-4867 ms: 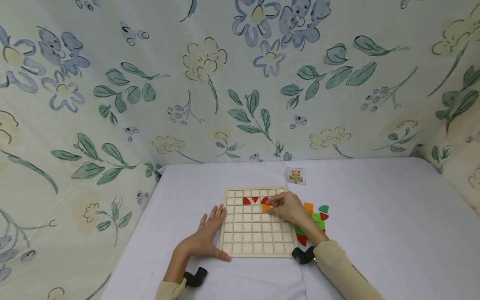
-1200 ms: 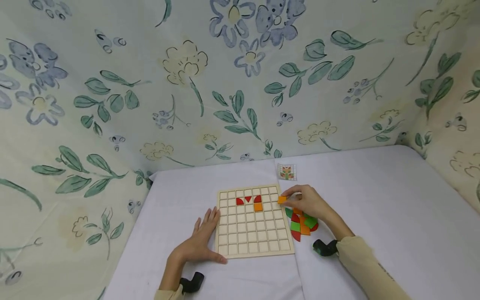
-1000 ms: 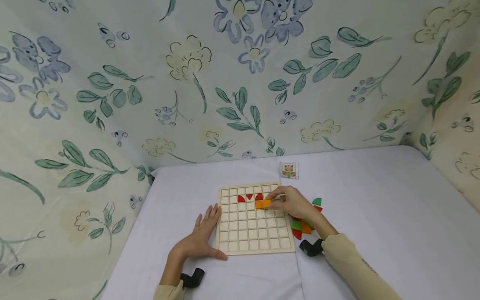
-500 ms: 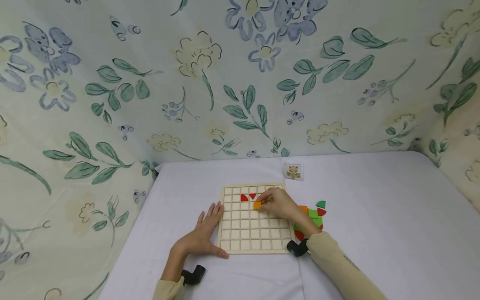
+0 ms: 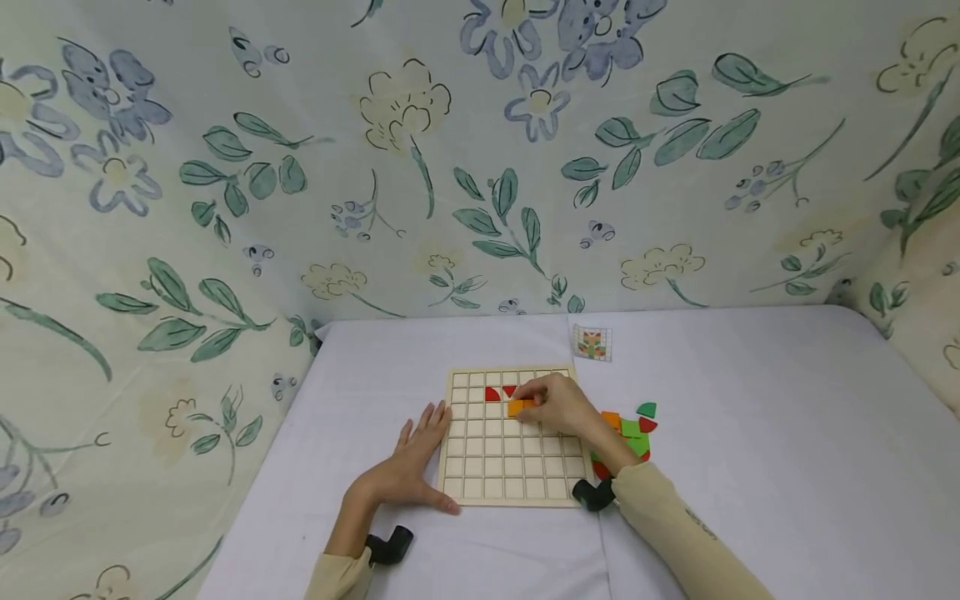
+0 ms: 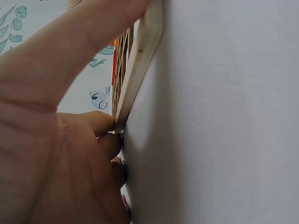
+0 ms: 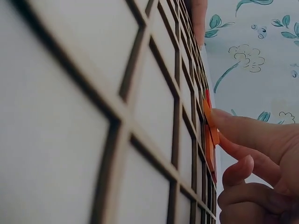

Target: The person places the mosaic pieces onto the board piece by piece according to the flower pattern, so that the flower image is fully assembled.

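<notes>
A square wooden grid board (image 5: 517, 503) lies on the white-covered table. My left hand (image 5: 408, 471) rests along its left side with fingers spread and straight, the thumb by the near left corner. In the left wrist view, the fingertips meet the board's edge (image 6: 140, 65). My right hand (image 5: 558, 404) pinches an orange square tile (image 7: 209, 116) between thumb and finger, tilted against the grid. A second orange tile (image 7: 210, 151) sits in the cell beside it. One row farther are a red quarter-round tile (image 5: 492, 394) and a red triangle (image 5: 509, 391); my hand hides another red tile.
Right of the board lies a pile of loose tiles (image 5: 633, 433) in green, red and orange, partly under my right forearm. A small pattern card (image 5: 592, 343) lies beyond the board's far right corner. A flowered cloth (image 5: 420, 250) hangs behind the table.
My right hand has carried an orange tile from the board's right side leftward to the cell left of the first orange tile. My left hand stays at the board's edge.
</notes>
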### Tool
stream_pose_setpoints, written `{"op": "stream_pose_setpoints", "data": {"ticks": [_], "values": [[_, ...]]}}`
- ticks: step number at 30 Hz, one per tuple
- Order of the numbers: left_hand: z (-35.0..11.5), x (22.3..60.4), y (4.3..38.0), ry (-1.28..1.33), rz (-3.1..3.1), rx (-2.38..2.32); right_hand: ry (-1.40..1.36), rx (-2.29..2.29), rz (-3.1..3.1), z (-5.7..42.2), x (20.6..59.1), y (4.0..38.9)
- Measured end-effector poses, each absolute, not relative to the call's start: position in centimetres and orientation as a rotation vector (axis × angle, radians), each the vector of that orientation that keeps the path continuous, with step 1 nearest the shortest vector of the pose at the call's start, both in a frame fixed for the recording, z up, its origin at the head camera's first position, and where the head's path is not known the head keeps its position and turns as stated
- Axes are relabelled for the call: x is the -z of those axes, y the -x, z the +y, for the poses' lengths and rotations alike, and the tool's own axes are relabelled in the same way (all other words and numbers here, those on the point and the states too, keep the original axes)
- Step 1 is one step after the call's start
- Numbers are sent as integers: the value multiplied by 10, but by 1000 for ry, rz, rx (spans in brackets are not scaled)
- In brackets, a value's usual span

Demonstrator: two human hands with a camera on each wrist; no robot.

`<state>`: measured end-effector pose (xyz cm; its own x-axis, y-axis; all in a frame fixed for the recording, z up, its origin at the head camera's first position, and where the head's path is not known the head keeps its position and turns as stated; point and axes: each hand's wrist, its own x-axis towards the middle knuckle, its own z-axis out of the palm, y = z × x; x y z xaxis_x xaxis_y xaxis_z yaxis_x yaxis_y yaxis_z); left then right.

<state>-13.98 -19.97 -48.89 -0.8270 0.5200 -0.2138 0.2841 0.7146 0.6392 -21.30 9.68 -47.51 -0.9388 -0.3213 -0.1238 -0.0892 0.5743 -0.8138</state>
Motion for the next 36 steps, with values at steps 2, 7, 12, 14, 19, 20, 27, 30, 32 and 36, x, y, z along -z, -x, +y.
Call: {"op": "stream_pose_setpoints", "data": {"ticks": [2, 7, 12, 14, 19, 20, 27, 30, 32, 36], "values": [[-199, 489, 140, -630, 2542, -871, 323, 1301, 2562, 97, 475, 213], [-200, 489, 139, -614, 2547, -870, 350, 1290, 2587, 95, 477, 215], [-201, 489, 139, -599, 2551, -858, 362, 1294, 2581, 93, 476, 215], [-201, 489, 138, -601, 2551, -862, 347, 1298, 2580, 93, 476, 215], [-201, 490, 137, -590, 2548, -855, 323, 1307, 2576, 93, 477, 214], [-201, 490, 137, -589, 2547, -853, 321, 1307, 2578, 93, 477, 214], [-199, 491, 137, -588, 2539, -859, 303, 1319, 2586, 92, 479, 212], [-199, 490, 137, -585, 2539, -849, 303, 1316, 2597, 92, 481, 212], [-199, 490, 137, -587, 2540, -849, 308, 1319, 2602, 91, 482, 212], [-199, 488, 138, -597, 2540, -854, 314, 1328, 2610, 89, 482, 213]]}}
